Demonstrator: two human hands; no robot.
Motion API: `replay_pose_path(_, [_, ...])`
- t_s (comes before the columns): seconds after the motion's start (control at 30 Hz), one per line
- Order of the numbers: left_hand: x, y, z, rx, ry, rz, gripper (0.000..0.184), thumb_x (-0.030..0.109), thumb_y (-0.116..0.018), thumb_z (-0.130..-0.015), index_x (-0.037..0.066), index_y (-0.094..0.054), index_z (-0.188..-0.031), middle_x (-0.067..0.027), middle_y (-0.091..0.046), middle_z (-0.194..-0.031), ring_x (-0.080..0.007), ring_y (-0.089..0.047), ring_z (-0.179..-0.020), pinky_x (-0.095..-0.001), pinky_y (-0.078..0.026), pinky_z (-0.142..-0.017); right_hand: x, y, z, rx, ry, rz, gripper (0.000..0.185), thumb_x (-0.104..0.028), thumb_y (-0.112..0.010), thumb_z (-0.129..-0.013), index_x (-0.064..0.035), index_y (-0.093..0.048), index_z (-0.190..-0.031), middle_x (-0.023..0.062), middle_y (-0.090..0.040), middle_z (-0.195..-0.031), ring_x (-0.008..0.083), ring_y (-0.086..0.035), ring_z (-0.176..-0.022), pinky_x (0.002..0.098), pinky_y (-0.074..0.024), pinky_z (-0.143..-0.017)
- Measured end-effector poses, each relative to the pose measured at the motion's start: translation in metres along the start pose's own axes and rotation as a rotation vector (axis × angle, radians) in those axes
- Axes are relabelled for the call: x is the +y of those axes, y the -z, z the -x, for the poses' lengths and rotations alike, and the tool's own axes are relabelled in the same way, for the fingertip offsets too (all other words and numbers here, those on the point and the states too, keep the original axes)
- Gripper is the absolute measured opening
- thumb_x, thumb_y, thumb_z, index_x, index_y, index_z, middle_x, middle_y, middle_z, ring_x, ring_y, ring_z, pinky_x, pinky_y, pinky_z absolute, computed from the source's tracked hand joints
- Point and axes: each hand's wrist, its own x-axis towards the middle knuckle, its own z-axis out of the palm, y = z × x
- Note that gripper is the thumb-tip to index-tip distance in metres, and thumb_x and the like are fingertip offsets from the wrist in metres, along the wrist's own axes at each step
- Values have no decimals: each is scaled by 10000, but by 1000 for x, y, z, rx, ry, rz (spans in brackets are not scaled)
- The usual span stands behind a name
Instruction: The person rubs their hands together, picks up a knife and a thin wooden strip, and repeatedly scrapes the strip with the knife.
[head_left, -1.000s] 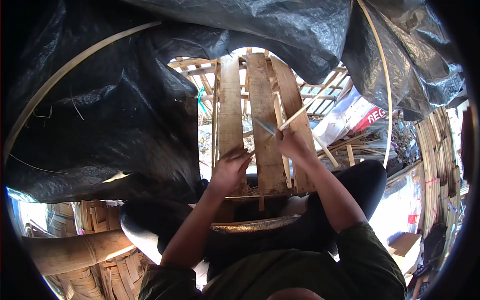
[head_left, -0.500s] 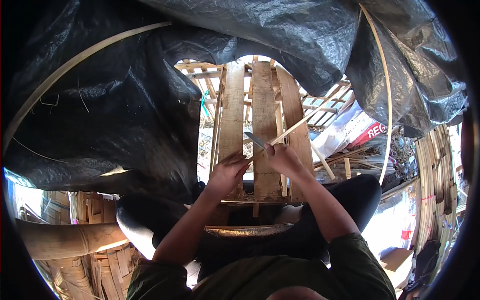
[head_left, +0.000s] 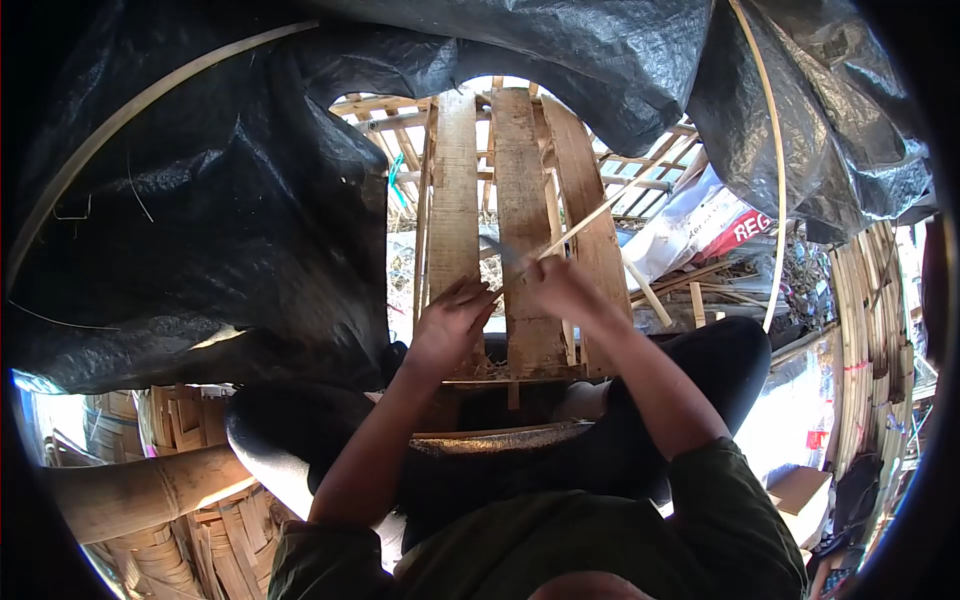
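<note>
A long thin bamboo strip [head_left: 598, 213] slants up to the right across the wooden planks. Its near end lies in my left hand [head_left: 452, 322], whose fingers are closed around it. My right hand [head_left: 562, 292], smeared by motion, grips a knife. The blurred knife blade [head_left: 503, 250] points up and left from my fist, just beside the strip. The knife's handle is hidden in my fingers. Beneath both hands run the middle plank [head_left: 520, 170] and the left plank [head_left: 455, 180].
Black plastic sheeting [head_left: 230, 220] hangs at left and overhead. A thick bamboo pole [head_left: 150, 490] and woven bamboo [head_left: 160, 560] lie at lower left. To the right are a printed sack [head_left: 700, 235], split bamboo lengths [head_left: 860, 350] and a cardboard box [head_left: 803, 500].
The view has tilted down a little, so the planks sit higher. My right hand with the knife has moved slightly beside the strip and is blurred; my left hand keeps its hold.
</note>
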Motion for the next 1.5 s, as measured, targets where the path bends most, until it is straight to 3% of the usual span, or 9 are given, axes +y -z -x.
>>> replay_pose_path(0.07, [-4, -3, 2, -10, 20, -3, 180, 100, -635, -922, 22, -676, -1079, -152, -677, -1062, -342, -637, -1082, -422, -491, -1034, 72, -13, -46, 273, 318, 532, 397, -282, -499, -1004, 86, -645, -983, 303, -676, -868, 430, -695, -785, 508, -549, -582])
replay_pose_path(0.17, [-2, -2, 3, -42, 65, 6, 172, 115, -632, -930, 11, -668, -1062, -162, -671, -1075, -357, -626, -1105, -424, -494, -1021, 58, 36, -45, 223, -118, 73, 374, -255, -475, -1029, 64, -652, -949, 239, -671, -783, 382, -691, -697, 463, -535, -487])
replay_pose_path(0.4, [-4, 0, 1, -15, 11, -6, 157, 108, -632, -926, 3, -662, -1039, -159, -674, -1072, -345, -621, -1128, -422, -492, -1021, -2, -23, 11, 284, 145, 177, 506, -375, -422, -1034, 46, -678, -918, 313, -666, -815, 477, -676, -799, 542, -549, -682])
replay_pose_path(0.47, [-5, 0, 3, -34, -17, -34, 157, 106, -633, -925, 7, -663, -1043, -157, -675, -1073, -345, -624, -1122, -423, -492, -1020, 3, -14, 5, 135, 55, 156, 330, -217, -482, -1016, 80, -626, -1004, 237, -664, -809, 364, -680, -678, 476, -564, -592])
replay_pose_path(0.57, [-2, -1, 4, -13, 54, 23, 156, 108, -630, -928, 13, -663, -1047, -152, -675, -1083, -352, -621, -1126, -425, -494, -1016, 85, -9, -46, 496, 220, 313, 469, -363, -437, -1034, 13, -666, -870, 271, -665, -754, 465, -664, -704, 547, -537, -634])
replay_pose_path(0.63, [-4, -2, 3, -37, 90, 49, 152, 115, -629, -933, 11, -659, -1041, -148, -675, -1086, -357, -616, -1133, -426, -498, -1007, 84, 23, -58, 394, -118, 101, 404, -337, -452, -1037, 1, -662, -964, 246, -655, -695, 398, -685, -665, 521, -521, -557])
replay_pose_path(0.97, [-6, -4, 0, 49, 45, 24, 173, 49, -724, -855, 20, -691, -1023, -135, -691, -1073, -343, -652, -1093, -416, -557, -912, 7, 15, -6, 41, -133, -33, 454, -339, -469, -1014, 49, -681, -909, 311, -666, -792, 460, -688, -771, 519, -555, -662])
replay_pose_path(1.2, [-7, -6, 1, 42, 64, -19, 196, 57, -725, -855, 32, -702, -1048, -145, -702, -1038, -344, -668, -1058, -425, -549, -946, 0, -30, 16, 270, 163, 51, 447, -316, -432, -1037, 66, -639, -934, 290, -668, -774, 481, -665, -681, 524, -553, -583])
replay_pose_path(1.5, [-5, -4, 0, 16, 56, -56, 180, 82, -720, -866, 42, -707, -1041, -138, -709, -1053, -334, -668, -1059, -429, -531, -995, 34, 8, -18, 306, -85, 96, 478, -318, -427, -1035, 20, -683, -818, 284, -677, -764, 453, -688, -749, 513, -559, -625])
